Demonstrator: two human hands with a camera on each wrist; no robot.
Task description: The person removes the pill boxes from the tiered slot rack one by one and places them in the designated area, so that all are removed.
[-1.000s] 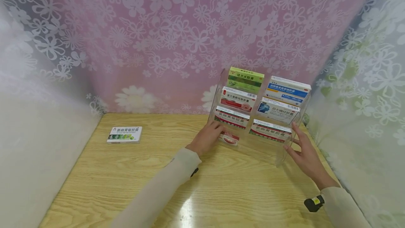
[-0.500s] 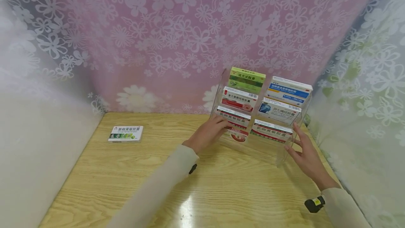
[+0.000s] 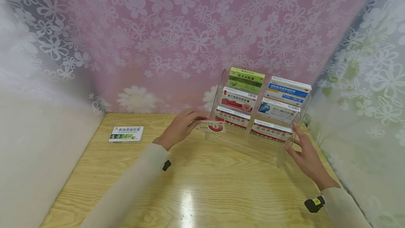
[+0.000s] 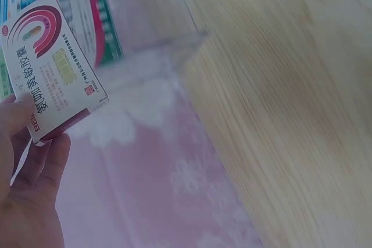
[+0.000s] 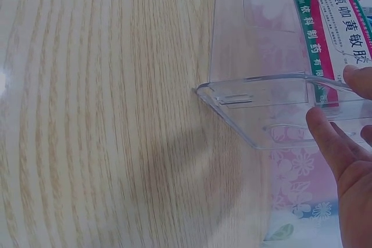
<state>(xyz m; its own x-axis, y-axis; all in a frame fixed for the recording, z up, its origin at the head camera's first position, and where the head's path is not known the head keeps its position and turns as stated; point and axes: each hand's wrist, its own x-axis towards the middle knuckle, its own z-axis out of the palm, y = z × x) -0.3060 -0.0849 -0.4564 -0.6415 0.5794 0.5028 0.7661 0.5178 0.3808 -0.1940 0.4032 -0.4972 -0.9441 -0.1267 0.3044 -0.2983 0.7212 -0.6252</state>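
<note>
White-and-green capsule box: I see it lying flat at the left of the wood-grain table, well apart from the rest.
Left hand: pinching the red-arc capsule box by one end, thumb on the printed face, fingers beneath.
Red-arc capsule box: held above the table, before the rack's lower left corner; whether they touch, I can't tell. My left wrist view gives a white face, crimson arcs round a capsule picture, black Chinese characters, a yellowish rectangle and a dark red side.
Clear display rack: leaning back, six medicine boxes in two columns of three, green at upper left, blue-and-white at upper right.
Right hand: gripping the rack's right side edge between thumb and fingers.
</note>
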